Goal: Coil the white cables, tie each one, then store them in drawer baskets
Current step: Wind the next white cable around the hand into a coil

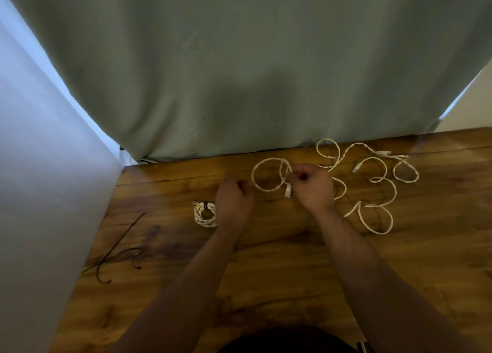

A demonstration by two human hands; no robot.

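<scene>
One coil lies tied, left of centre — the other white cables sprawl loose at right. Mid-frame the right hand pinches a loop; the left hand curls beside it, grip unclear. Tying and storing mostly remain.

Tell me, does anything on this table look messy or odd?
Only the loose white cables sprawl in tangled loops on the table's far right; one coiled bundle is already tied. Nothing looks spilled or damaged.
</scene>
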